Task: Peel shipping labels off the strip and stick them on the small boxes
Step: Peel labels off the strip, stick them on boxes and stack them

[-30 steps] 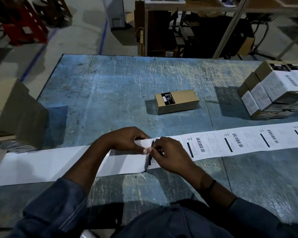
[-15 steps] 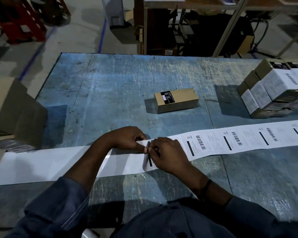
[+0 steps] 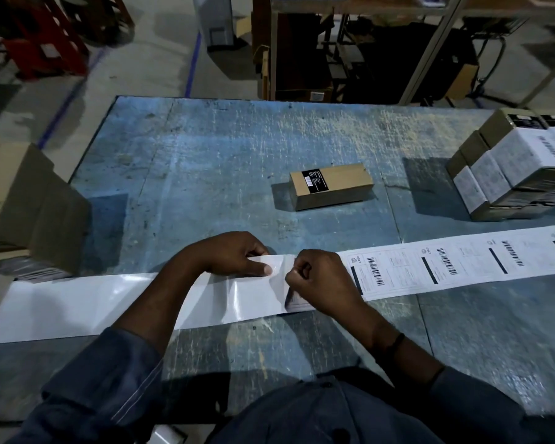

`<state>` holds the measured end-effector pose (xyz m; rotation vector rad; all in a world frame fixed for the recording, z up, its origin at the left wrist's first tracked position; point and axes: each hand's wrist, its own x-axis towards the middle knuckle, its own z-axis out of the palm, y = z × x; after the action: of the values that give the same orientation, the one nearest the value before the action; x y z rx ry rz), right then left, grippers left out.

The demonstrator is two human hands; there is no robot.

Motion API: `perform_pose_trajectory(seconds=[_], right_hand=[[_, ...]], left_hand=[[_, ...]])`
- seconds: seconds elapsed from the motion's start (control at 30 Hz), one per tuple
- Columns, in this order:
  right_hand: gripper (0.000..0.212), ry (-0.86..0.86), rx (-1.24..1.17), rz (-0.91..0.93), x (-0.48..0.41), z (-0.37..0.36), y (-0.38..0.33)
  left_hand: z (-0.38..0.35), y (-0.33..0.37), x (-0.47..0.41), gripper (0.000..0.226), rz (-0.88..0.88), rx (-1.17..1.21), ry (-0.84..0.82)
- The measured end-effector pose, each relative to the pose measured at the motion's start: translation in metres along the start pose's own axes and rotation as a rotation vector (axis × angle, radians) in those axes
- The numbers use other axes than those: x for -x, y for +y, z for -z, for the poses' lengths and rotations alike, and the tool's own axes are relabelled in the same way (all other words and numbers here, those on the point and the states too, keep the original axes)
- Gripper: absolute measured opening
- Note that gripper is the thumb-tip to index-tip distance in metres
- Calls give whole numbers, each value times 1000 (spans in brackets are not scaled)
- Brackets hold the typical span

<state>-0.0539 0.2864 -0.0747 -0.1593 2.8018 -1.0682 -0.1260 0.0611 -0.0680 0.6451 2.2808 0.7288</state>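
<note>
A long white label strip point(image 3: 462, 264) runs across the blue table, printed labels on its right part, bare glossy backing point(image 3: 77, 302) on its left. My left hand point(image 3: 234, 256) pinches the backing's upper edge with thumb and fingers. My right hand point(image 3: 321, 283) pinches the lifted left edge of a label point(image 3: 297, 301), which is curling up off the backing; most of that label is hidden under the hand. A small brown box point(image 3: 332, 185) with a black sticker lies alone beyond my hands.
A stack of small boxes point(image 3: 513, 174) with white labels stands at the table's right edge. A large cardboard carton point(image 3: 29, 206) sits at the left, off the table point(image 3: 205, 149). Shelving and red stools stand on the floor behind.
My right hand has lifted the label's left edge further off the backing, and more glossy backing shows between the two hands. The small box has not moved.
</note>
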Motion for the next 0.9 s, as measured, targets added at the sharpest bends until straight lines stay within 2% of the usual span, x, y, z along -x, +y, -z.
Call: perform_pose_trajectory(seconds=[0.13,0.27,0.57,0.73,0.83,0.9], right_hand=[[14,55,-128,-115,1,15,10],[14,39,-207,-147,4,35,22],[26,106,-588,-208,11,73,58],[25,148,-688,-242,15,86,73],[18,185,-782,-282,17,95,79],[26,202,-855,-280,19,104,79]], left_hand=[[4,-4,2,18,13,-3,-7],[8,-5,7,12,15,-13,0],[14,-8,7,25,54,-148,27],[19,-9,10,14,98,-186,36],[22,-11,10,25,155,-215,25],[22,-8,9,29,178,-253,5]])
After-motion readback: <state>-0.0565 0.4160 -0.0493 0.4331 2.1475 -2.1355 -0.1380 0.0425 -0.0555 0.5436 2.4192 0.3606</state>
